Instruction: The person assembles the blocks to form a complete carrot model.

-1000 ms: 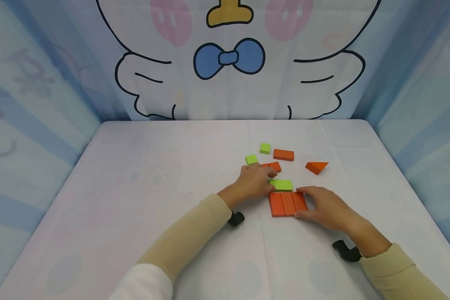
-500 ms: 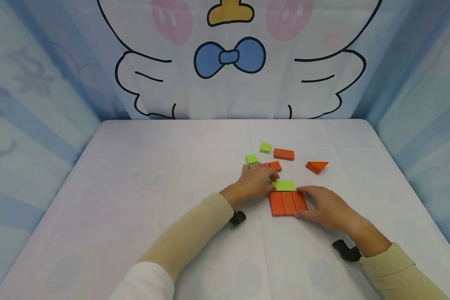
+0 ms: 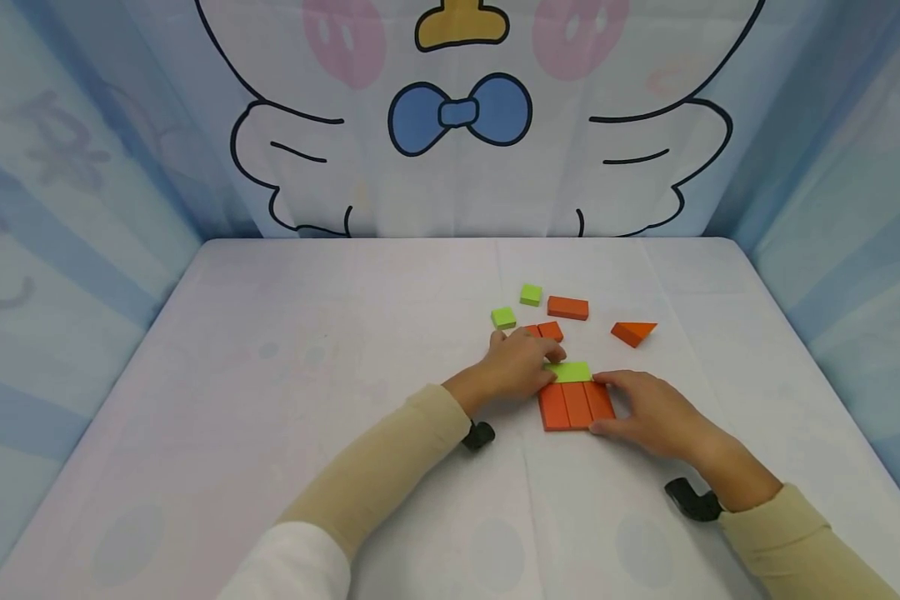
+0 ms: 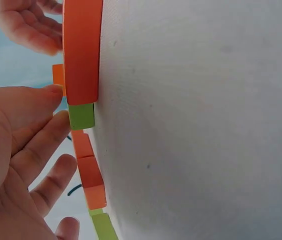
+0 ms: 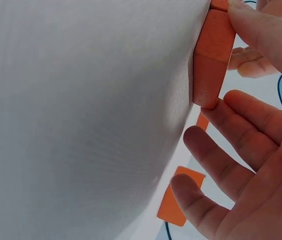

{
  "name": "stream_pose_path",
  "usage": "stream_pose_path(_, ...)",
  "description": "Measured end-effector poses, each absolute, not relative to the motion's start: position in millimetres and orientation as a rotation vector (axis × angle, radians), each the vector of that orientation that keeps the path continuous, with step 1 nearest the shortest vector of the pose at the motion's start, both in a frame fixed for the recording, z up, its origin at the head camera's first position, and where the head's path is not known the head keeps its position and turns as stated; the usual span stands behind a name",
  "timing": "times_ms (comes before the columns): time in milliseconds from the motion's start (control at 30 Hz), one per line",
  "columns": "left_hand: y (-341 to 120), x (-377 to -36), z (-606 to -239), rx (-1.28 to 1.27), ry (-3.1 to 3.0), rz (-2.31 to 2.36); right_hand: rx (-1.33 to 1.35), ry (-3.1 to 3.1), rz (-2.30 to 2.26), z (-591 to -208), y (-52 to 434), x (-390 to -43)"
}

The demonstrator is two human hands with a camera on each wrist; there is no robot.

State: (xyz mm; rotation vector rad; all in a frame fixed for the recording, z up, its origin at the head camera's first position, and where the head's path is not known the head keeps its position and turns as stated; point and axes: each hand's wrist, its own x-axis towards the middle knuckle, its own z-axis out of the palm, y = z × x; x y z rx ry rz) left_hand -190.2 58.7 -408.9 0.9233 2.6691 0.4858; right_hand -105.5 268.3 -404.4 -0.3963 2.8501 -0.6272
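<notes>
Three orange blocks (image 3: 576,405) lie side by side as a flat slab on the white table (image 3: 307,375). A green rectangular block (image 3: 574,372) lies across their far ends, touching them. My left hand (image 3: 521,363) rests beside it, fingertips against its left end; in the left wrist view the fingers (image 4: 61,120) lie straight on the green block (image 4: 81,116), next to the orange slab (image 4: 82,50). My right hand (image 3: 648,412) holds the slab's right side between thumb and index finger. The right wrist view shows the thumb on the outer orange block (image 5: 212,55).
Loose pieces lie just beyond the hands: two small green cubes (image 3: 503,317) (image 3: 530,294), an orange bar (image 3: 567,307), small orange blocks (image 3: 546,332) and an orange wedge (image 3: 633,332). Printed fabric walls (image 3: 82,167) enclose the table on three sides.
My left hand has slid the green block a little to the right along the far ends of the orange blocks. The right hand has stayed on the slab.
</notes>
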Motion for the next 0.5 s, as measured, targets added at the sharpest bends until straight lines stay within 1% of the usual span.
stream_pose_path(233, 56.2, -187.8, -408.9, 0.956, 2.647, 0.496, -0.418, 2.854, -0.629, -404.1, 268.2, -105.5)
stream_pose_path(500, 54.2, -186.3, -409.2, 0.960, 2.631, 0.490, -0.518, 2.858, -0.667, -403.5, 267.6, -105.1)
